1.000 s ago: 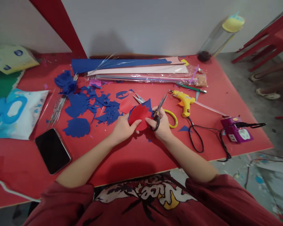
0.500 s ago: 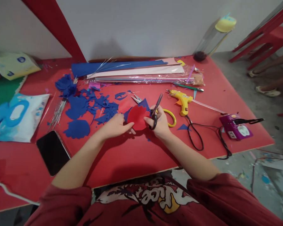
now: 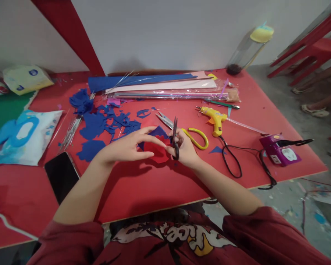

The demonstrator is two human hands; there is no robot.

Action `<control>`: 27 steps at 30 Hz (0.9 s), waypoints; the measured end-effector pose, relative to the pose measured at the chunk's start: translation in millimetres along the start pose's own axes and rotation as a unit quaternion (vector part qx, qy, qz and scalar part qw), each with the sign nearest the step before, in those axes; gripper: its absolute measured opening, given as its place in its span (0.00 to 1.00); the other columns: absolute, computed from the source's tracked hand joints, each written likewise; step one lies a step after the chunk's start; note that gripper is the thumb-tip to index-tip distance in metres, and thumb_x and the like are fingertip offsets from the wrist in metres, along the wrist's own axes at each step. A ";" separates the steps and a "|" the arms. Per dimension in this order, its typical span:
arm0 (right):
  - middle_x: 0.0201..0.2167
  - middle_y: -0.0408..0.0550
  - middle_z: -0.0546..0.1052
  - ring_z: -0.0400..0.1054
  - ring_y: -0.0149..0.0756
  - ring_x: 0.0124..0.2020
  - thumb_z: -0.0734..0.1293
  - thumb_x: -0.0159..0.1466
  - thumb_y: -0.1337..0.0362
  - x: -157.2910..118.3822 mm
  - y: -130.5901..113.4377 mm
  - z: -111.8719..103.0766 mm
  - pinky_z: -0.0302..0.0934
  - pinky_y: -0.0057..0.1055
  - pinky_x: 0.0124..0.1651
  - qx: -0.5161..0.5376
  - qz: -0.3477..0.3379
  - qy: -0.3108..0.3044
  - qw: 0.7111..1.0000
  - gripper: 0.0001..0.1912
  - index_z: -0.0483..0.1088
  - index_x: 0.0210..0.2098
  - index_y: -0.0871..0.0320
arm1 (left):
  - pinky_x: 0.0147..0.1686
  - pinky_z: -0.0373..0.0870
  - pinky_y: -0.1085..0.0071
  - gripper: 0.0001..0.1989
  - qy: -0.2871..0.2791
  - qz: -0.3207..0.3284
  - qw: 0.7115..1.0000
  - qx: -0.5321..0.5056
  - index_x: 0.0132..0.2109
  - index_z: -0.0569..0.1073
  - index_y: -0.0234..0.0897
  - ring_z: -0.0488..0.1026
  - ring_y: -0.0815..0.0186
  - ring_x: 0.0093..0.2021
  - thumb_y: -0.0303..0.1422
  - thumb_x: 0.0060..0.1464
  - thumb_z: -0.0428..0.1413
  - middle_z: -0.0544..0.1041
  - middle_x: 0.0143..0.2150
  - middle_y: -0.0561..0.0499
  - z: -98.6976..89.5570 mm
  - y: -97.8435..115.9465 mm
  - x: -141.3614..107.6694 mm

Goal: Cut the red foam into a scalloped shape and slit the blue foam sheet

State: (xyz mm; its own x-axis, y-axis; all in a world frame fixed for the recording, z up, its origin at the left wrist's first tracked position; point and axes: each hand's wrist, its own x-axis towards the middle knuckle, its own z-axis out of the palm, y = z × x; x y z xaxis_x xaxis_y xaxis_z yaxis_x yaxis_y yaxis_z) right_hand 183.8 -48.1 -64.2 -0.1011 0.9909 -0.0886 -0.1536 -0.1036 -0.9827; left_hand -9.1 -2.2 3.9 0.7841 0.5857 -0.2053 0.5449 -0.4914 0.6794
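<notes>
A red foam or paper piece with a scalloped edge (image 3: 159,154) lies against a dark blue piece (image 3: 158,131), both low over the table. In my right hand (image 3: 186,149) are small black scissors (image 3: 175,129), blades pointing up, and its thumb and fingers pinch the right edge of the red piece. My left hand (image 3: 134,145) reaches over the red piece, its thumb and fingers apart and its index fingertip near my right thumb. Yellow-handled scissors (image 3: 200,141) rest on the table just beyond my right hand.
Blue cut petals and scraps (image 3: 95,123) cover the table's left middle. A phone (image 3: 61,173), wipes pack (image 3: 30,136) and wire stems (image 3: 71,132) lie left. Rolled sheets (image 3: 154,82) line the wall. A yellow glue gun (image 3: 216,119) and cabled purple box (image 3: 280,151) sit right.
My left hand has let go of the red piece's left side and lifted across it, fingers spreading. In my right hand the small scissors have turned more upright and shifted slightly left.
</notes>
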 end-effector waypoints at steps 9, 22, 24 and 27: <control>0.20 0.32 0.63 0.59 0.20 0.16 0.68 0.46 0.73 -5.3 0.5 2.1 0.49 0.20 0.19 -0.018 -0.004 -0.048 0.999 0.19 0.57 0.33 0.55 | 0.33 0.63 0.77 0.11 0.034 0.030 0.999 0.014 0.34 0.80 0.40 0.70 0.70 0.29 0.29 0.50 0.52 0.77 0.30 0.51 2.5 -5.0 4.4; 0.21 0.33 0.62 0.59 0.21 0.17 0.69 0.46 0.73 -6.7 2.5 3.2 0.50 0.19 0.19 -0.039 -0.017 -0.051 0.998 0.19 0.58 0.33 0.55 | 0.38 0.66 0.77 0.17 -0.027 0.014 1.000 -0.007 0.38 0.79 0.42 0.76 0.69 0.34 0.23 0.48 0.48 0.81 0.36 0.54 10.3 -0.1 7.9; 0.21 0.33 0.62 0.58 0.20 0.17 0.69 0.46 0.73 -6.3 3.4 3.5 0.50 0.20 0.19 -0.037 -0.023 -0.047 0.998 0.18 0.58 0.33 0.55 | 0.38 0.66 0.77 0.18 -0.013 0.006 1.000 0.006 0.37 0.79 0.41 0.76 0.69 0.34 0.22 0.47 0.48 0.81 0.35 0.54 11.8 1.6 8.7; 0.20 0.32 0.60 0.55 0.20 0.16 0.69 0.45 0.73 -5.4 5.7 3.6 0.49 0.20 0.19 -0.034 -0.035 -0.040 0.998 0.18 0.58 0.32 0.55 | 0.39 0.66 0.76 0.19 0.016 0.010 1.000 0.019 0.38 0.79 0.39 0.76 0.69 0.34 0.20 0.46 0.47 0.81 0.36 0.52 13.7 4.2 9.1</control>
State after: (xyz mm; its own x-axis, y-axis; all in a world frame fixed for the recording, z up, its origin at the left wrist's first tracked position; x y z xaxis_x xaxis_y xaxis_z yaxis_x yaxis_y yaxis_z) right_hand 180.0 -54.4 -68.7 -0.1712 0.9852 -0.0095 -0.0964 -0.0263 -0.9950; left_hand 4.4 -7.7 -4.8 0.7849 0.5960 -0.1693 0.5412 -0.5265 0.6557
